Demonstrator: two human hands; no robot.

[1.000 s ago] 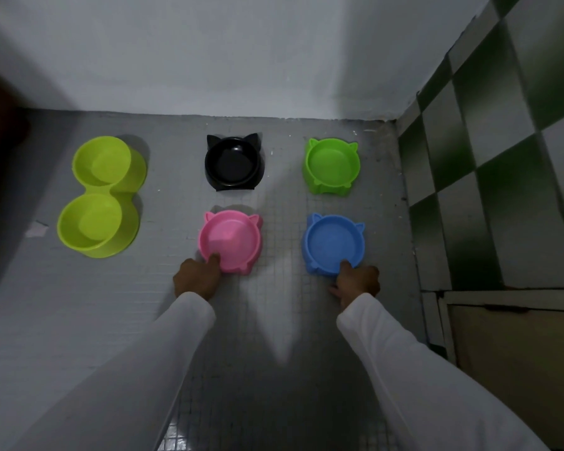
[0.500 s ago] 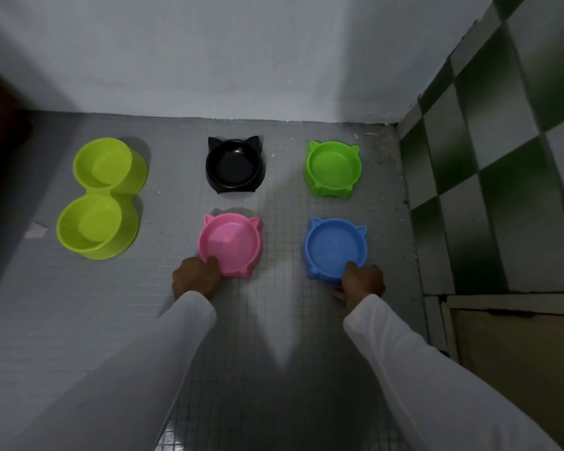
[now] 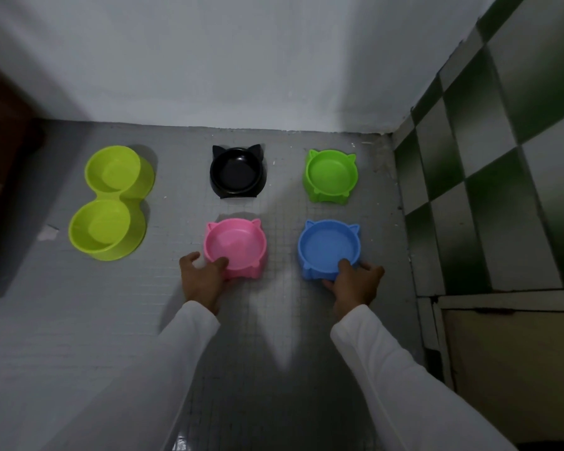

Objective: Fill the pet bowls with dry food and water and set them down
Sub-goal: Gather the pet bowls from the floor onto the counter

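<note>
Pink bowl (image 3: 235,247), empty, on the floor (image 3: 62,320); left hand (image 3: 202,278) grips its near rim; blue bowl (image 3: 329,249), empty, beside it; right hand (image 3: 355,283) clasps its near edge; each bowl lies just ahead of its hand.

Each hand hides its bowl's near rim: pink bowl (image 3: 235,247), blue bowl (image 3: 329,247).

- Your pink bowl (image 3: 235,247) and blue bowl (image 3: 329,247): smooth moulded plastic, matt.
- Black bowl (image 3: 236,172): glossy plastic.
- Floor (image 3: 79,320): small matt tiles.
- Your sleeves (image 3: 388,369): white cloth.
</note>
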